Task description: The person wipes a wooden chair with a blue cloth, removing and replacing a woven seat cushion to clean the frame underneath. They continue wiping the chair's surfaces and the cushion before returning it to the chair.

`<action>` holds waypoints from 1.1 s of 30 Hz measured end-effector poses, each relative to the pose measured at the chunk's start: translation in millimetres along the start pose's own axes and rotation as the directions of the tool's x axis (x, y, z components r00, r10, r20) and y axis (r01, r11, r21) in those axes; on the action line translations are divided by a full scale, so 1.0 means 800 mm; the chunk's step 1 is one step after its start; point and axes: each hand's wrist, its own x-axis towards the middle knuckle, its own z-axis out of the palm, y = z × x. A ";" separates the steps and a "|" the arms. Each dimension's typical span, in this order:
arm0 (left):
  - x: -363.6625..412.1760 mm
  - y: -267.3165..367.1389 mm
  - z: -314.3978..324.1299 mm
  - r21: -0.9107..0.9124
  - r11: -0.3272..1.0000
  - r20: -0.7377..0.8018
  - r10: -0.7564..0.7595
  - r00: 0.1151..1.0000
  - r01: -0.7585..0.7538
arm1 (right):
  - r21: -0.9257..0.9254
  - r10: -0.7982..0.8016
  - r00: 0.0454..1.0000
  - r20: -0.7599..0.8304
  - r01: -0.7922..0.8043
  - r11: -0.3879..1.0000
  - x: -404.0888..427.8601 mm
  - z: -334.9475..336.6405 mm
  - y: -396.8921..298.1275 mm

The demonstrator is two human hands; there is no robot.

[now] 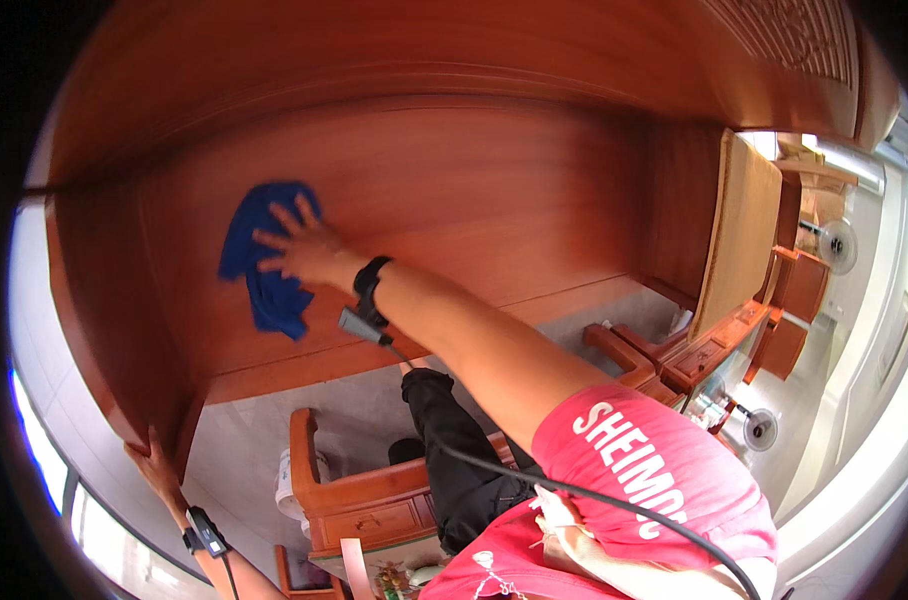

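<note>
My right hand lies flat with its fingers spread over a crumpled blue cloth. Beneath the cloth is the broad reddish-brown wooden seat of a bench. At the lower left, my left hand grips the front end of the bench's wooden side arm; some of its fingers are hidden behind the wood. Each wrist wears a black strap, and a grey cable connector hangs by the right one.
The bench's backrest rises at the top. A tan cushion leans at the right arm. Behind me stand a wooden table with drawers and a white bucket. A black cable crosses my body. Fans stand farther right.
</note>
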 end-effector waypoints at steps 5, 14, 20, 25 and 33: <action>0.017 -0.043 0.011 0.244 0.966 -0.110 -0.055 0.992 0.081 | -0.092 0.496 0.865 -0.078 -0.502 0.860 -0.139 -0.047 0.202; -0.033 0.027 0.047 0.579 0.750 -0.304 -0.167 0.938 0.321 | 0.313 0.993 -0.121 -0.014 -0.943 -0.110 -0.563 -0.028 0.440; -0.176 0.191 0.153 0.307 0.893 0.286 0.242 0.927 -0.328 | 0.272 0.961 0.247 -0.125 -0.923 0.272 -0.529 0.022 0.296; -0.330 0.331 0.216 -0.186 0.928 0.721 0.352 0.597 -0.322 | 0.293 0.830 0.419 -0.368 -0.795 0.531 -0.447 -0.019 0.354; -0.357 0.318 0.204 -0.153 0.988 0.850 0.115 0.513 0.031 | 0.236 0.815 0.011 -0.579 -0.955 0.181 -0.584 -0.052 0.565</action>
